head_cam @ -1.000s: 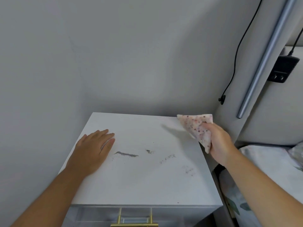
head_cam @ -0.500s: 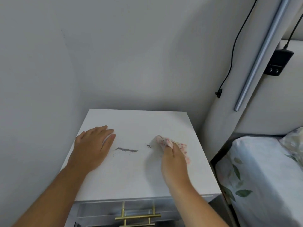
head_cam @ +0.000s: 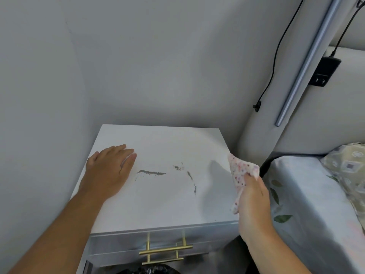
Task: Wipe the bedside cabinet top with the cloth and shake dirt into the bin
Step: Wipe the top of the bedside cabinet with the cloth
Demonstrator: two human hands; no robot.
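Observation:
The white bedside cabinet top (head_cam: 158, 204) carries dark dirt streaks (head_cam: 152, 172) near its middle and a curved dirt line (head_cam: 191, 179) further right. My left hand (head_cam: 110, 171) lies flat, fingers together, on the left part of the top. My right hand (head_cam: 253, 204) grips a speckled pink-and-white cloth (head_cam: 242, 171), lifted just above the cabinet's right edge, clear of the dirt. At the bottom edge of the head view, a black bin liner (head_cam: 150, 269) shows below the drawer.
A drawer with a brass handle (head_cam: 166, 250) fronts the cabinet. Grey walls close in behind and on the left. A bed with leaf-print sheet (head_cam: 308, 204) and a pillow (head_cam: 347, 171) stands right. A padded headboard carries a metal rail (head_cam: 304, 64), black cable and power adapter (head_cam: 324, 72).
My right hand swept the cloth from the right onto the top, pressed it near the middle, then pulled back to the right edge and lifted it. A new curved dirt line appeared. Left hand stayed.

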